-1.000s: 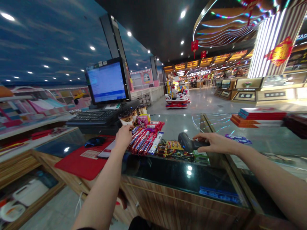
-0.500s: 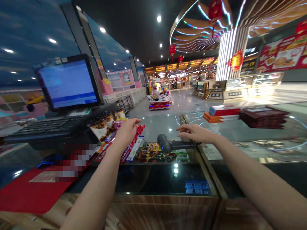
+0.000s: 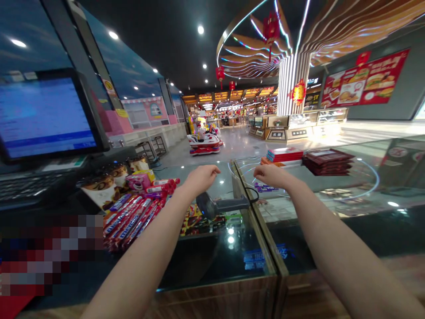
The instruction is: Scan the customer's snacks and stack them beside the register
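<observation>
Both my arms stretch out over a glass shop counter (image 3: 232, 252). My left hand (image 3: 201, 176) hovers above the counter with its fingers curled loosely and nothing in them. My right hand (image 3: 270, 173) hangs beside it, fingers bent down, also holding nothing. A black barcode scanner (image 3: 221, 204) lies on the glass just below and between the two hands, touched by neither. Red candy rolls (image 3: 133, 215) lie in a row to the left of my left forearm.
A till screen (image 3: 43, 117) and keyboard (image 3: 20, 188) stand at the left, with ice-cream cones (image 3: 99, 188) and a pink packet (image 3: 139, 180) beside them. Stacks of flat boxes (image 3: 327, 161) sit on the right glass counter. A mall walkway with a kiddie ride (image 3: 203, 142) lies beyond.
My right hand has lifted off the scanner and my left hand has left the candy rolls; both now hover together above the scanner. The view has turned to the right.
</observation>
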The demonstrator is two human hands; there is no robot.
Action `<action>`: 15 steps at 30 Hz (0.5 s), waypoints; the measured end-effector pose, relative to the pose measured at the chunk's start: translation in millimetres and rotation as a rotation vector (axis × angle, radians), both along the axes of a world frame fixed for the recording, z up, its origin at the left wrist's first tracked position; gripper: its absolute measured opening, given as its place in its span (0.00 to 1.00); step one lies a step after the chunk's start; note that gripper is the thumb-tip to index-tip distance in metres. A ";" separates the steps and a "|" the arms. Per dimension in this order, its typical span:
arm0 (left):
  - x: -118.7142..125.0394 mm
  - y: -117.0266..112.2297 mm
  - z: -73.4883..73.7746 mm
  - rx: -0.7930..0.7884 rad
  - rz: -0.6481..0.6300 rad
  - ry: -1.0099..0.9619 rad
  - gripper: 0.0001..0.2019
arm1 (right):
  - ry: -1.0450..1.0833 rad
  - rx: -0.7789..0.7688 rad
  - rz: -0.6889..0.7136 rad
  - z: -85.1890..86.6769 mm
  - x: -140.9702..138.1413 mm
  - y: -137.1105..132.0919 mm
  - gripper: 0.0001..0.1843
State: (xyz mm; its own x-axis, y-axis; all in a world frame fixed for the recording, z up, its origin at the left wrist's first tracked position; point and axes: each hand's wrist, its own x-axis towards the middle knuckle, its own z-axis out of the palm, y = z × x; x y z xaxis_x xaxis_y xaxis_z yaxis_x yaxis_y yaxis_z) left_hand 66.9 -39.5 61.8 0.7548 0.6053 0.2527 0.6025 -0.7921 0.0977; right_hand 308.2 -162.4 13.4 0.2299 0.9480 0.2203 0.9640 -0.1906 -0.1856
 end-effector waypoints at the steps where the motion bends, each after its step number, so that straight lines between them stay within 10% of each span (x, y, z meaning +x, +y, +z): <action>1: 7.0 -0.4 -1.5 -0.008 -0.012 0.018 0.17 | 0.000 -0.020 -0.013 -0.3 3.7 -0.1 0.13; 15: 87.7 -13.6 -32.4 -0.103 -0.140 0.177 0.19 | 0.137 -0.166 -0.106 -13.0 47.0 -4.5 0.18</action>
State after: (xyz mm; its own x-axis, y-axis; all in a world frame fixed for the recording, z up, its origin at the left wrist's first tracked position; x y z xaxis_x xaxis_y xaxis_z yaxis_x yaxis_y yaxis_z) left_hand 154.7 -53.1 29.4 0.8600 0.5077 0.0516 0.5027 -0.8602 0.0853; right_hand 355.1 -166.9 0.5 0.3473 0.9375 0.0229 0.9047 -0.3285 -0.2712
